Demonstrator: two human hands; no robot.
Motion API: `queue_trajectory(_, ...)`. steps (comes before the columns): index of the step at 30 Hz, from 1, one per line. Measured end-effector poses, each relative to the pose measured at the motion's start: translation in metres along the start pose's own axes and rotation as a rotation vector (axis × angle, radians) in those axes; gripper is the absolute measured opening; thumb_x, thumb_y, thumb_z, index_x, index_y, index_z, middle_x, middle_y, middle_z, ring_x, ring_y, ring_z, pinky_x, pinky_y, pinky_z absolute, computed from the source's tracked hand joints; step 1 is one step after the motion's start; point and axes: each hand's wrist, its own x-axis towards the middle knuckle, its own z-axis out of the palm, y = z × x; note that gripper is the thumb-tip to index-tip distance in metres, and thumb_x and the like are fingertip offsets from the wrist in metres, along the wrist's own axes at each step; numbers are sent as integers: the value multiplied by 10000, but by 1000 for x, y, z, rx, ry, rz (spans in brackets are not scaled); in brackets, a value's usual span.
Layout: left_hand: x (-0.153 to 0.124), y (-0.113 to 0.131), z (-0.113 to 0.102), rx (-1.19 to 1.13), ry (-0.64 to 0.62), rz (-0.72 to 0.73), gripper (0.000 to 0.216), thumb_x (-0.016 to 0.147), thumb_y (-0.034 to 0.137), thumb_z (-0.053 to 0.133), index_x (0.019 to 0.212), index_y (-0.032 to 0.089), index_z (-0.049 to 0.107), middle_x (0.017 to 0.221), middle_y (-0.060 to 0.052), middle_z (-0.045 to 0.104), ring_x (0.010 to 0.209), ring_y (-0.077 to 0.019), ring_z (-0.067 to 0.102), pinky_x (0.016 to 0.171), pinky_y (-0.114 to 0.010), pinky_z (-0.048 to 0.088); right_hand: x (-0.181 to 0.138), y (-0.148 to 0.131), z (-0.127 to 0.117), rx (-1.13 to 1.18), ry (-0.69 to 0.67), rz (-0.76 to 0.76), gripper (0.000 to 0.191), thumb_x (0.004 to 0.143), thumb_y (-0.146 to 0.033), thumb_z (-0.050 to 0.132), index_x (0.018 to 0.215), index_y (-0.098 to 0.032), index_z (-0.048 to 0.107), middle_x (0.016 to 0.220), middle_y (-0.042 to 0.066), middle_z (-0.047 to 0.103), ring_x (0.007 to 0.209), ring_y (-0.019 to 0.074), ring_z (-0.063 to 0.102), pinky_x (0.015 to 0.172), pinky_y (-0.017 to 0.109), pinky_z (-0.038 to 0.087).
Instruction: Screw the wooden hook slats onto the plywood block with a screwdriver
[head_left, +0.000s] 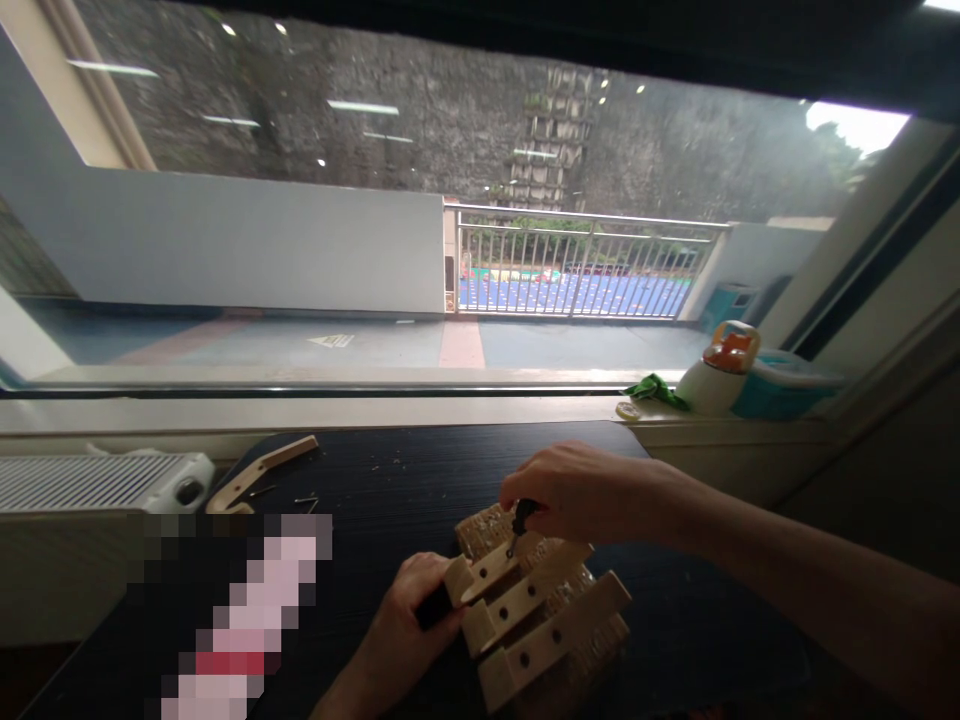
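Observation:
On the dark table lies a wooden piece made of several pale bars with dark round holes, set over rough, textured wood. My left hand is closed around the left end of the bars, thumb and fingers pressing on the wood. Above the far bar, my right hand is wrapped around the black handle of a screwdriver. The screwdriver's tip points down at a hole in that bar; its exact contact is too small to tell.
At the table's far left lie a bent wooden bar and several thin screws. A pixelated patch hides the left front. A white radiator stands left. A kettle-like jug, green cloth and teal box sit on the sill.

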Motion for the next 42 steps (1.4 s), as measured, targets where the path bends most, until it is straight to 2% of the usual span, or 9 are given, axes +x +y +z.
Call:
queue_trajectory(4,0,-2,1,7,-5,0,193,771,274,614,953,225,652,909,-47,668,900,-215,585,832,-343,483,0,3,2,38,-6,-59,214,754,-131,457,832,-168,653,797,45,664,727,136,564,623,228,340)
queue_trajectory(10,0,-4,2,12,4,6,201,765,273,625,955,215,649,908,-53,671,901,-218,589,832,-349,483,0,11,11,128,32,-13,225,785,-222,455,897,-169,642,794,40,658,712,140,557,604,229,345)
queue_trajectory(17,1,-1,1,14,7,8,187,760,262,633,940,215,651,897,-39,676,887,-205,596,820,-325,490,-1,9,10,34,53,44,250,811,-279,440,925,-172,634,792,57,659,696,160,566,574,254,321)
queue_trajectory(20,0,-1,1,17,3,-6,214,759,270,637,967,216,644,925,-43,673,903,-205,593,834,-324,486,-2,7,7,-6,28,20,258,769,-222,479,980,-204,626,826,45,669,735,168,583,585,253,322)
queue_trajectory(23,0,-1,2,21,3,-15,218,759,270,638,970,214,643,933,-44,673,905,-205,595,839,-326,484,-1,6,5,9,-7,-2,272,742,-138,470,943,-219,636,877,31,674,800,161,587,635,245,341)
queue_trajectory(31,1,-1,1,26,-4,9,178,764,257,631,934,209,641,906,-37,673,892,-202,591,826,-324,483,1,11,6,52,-23,-4,235,758,-145,465,903,-189,645,871,37,674,805,155,581,666,237,356)
queue_trajectory(38,0,-2,2,21,-3,6,170,770,270,627,924,199,637,903,-46,669,901,-206,584,828,-326,480,-1,12,7,47,-4,52,228,781,-226,462,915,-194,644,818,37,669,736,157,572,618,250,341)
queue_trajectory(42,0,-3,2,14,-6,3,216,772,269,625,978,205,633,937,-49,669,919,-207,583,848,-333,475,-2,9,3,-1,1,56,280,761,-204,473,997,-218,623,821,38,668,741,169,583,578,256,316)
